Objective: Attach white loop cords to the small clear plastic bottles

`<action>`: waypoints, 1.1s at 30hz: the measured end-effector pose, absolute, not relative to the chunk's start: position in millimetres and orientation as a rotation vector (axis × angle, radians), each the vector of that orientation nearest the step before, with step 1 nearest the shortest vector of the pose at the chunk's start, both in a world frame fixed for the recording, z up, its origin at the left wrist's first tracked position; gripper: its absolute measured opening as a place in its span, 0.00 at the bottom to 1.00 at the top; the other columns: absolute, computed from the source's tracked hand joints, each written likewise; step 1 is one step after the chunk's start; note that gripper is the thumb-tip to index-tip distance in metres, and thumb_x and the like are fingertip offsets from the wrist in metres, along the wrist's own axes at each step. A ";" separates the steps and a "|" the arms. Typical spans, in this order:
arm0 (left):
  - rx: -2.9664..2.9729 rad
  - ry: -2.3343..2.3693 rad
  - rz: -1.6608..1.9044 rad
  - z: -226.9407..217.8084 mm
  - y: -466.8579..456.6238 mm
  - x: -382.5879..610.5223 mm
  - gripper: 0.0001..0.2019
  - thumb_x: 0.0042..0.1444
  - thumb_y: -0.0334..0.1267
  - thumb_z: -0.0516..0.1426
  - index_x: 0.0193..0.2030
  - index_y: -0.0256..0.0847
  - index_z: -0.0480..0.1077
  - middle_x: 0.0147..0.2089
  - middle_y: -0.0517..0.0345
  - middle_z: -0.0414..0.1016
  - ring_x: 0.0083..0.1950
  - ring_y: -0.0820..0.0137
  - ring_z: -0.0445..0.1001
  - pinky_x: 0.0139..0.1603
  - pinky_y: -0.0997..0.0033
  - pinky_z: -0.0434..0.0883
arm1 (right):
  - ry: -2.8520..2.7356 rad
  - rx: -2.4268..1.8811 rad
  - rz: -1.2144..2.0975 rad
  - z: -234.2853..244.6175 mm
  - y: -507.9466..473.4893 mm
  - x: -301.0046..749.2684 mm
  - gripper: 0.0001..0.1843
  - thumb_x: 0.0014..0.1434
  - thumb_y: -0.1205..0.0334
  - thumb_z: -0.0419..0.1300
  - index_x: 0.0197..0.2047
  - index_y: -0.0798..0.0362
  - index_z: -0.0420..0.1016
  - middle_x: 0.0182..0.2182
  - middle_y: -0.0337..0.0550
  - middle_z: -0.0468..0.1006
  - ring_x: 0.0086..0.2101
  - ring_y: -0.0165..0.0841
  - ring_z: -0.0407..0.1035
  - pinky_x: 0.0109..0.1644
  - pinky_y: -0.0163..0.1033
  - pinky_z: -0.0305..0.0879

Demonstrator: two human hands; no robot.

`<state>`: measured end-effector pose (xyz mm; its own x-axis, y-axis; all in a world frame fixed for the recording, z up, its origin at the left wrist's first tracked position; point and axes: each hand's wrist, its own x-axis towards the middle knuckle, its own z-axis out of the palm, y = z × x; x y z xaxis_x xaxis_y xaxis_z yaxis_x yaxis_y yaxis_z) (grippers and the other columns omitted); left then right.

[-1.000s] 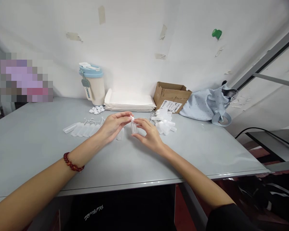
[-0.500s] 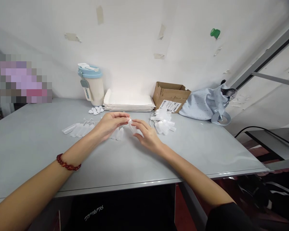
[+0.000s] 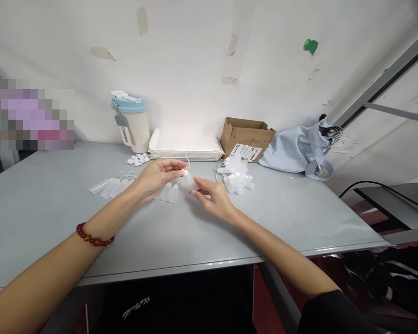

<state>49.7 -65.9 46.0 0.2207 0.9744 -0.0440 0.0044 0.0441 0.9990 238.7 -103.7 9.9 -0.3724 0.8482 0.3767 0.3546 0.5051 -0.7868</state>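
Observation:
My two hands meet over the middle of the grey table (image 3: 55, 222). A small clear plastic vial (image 3: 192, 182) lies tilted between them. My right hand (image 3: 212, 197) pinches its lower end. My left hand (image 3: 157, 176), a red bead bracelet on its wrist, pinches the vial's white capped tip, where a thin curved tube sticks up. More clear vials (image 3: 170, 192) lie on the table just under my left hand.
A row of clear vials (image 3: 109, 187) lies to the left, a heap of vials with tubes (image 3: 235, 176) to the right. Small white caps (image 3: 138, 159), a blue-lidded cup (image 3: 131, 120), stacked white sheets (image 3: 186, 146), a cardboard box (image 3: 247, 138) and a blue cloth bag (image 3: 296, 150) line the wall.
The vial has gone from upright to tilted, its capped tip swung left toward my left hand. Both hands have stayed at the same spot.

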 end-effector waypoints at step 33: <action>1.363 1.176 0.803 54.0 -72.9 51.4 0.18 0.50 0.49 0.62 0.21 0.37 0.66 0.21 0.61 0.62 0.21 0.75 0.62 0.20 0.74 0.60 | -1.957 -0.717 -0.364 -3.3 -97.7 242.5 0.21 0.64 0.73 0.49 0.57 0.53 0.69 0.47 0.49 0.79 0.48 0.33 0.74 0.52 0.37 0.75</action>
